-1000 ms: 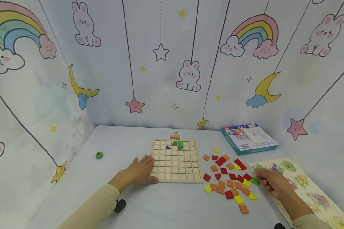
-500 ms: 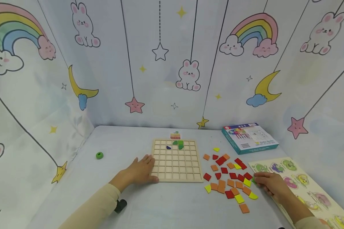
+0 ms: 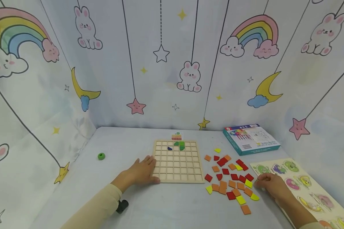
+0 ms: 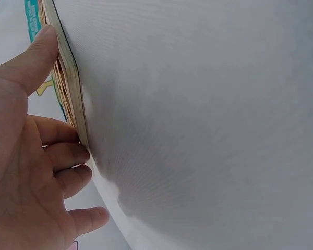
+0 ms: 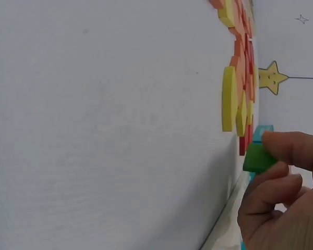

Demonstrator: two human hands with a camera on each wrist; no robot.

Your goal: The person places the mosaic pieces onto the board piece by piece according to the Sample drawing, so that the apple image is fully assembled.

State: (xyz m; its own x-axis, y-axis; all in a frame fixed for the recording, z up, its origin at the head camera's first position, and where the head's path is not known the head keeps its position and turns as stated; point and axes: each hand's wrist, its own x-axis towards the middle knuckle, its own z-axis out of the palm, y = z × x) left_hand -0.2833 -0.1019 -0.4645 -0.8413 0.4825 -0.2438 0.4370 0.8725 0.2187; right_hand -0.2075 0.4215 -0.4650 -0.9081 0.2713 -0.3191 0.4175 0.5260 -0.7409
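Note:
My left hand [image 3: 143, 170] rests at the left edge of a wooden grid board [image 3: 177, 164]. In the left wrist view its thumb and fingertips touch the board's side. The grid holds a green square tile [image 3: 182, 143], two green curved tiles beside it and a small dark blue piece [image 3: 169, 148]. Between thumb and fingers, my right hand [image 3: 270, 185] pinches a green tile [image 5: 258, 158], which is hidden in the head view. That hand is just right of the loose red, orange and yellow tiles, over the left edge of a fruit-picture board [image 3: 300, 168].
Several loose tiles, among them an orange one [image 3: 246, 209], lie scattered right of the grid. A picture card [image 3: 176, 136] sits behind the grid, and a teal-edged box [image 3: 255, 138] lies at the back right. Far left is a green ring [image 3: 101, 156].
My right hand has closed on the green tile that lay by the fruit board's edge and has drawn slightly back with it. The left hand stays at the grid board.

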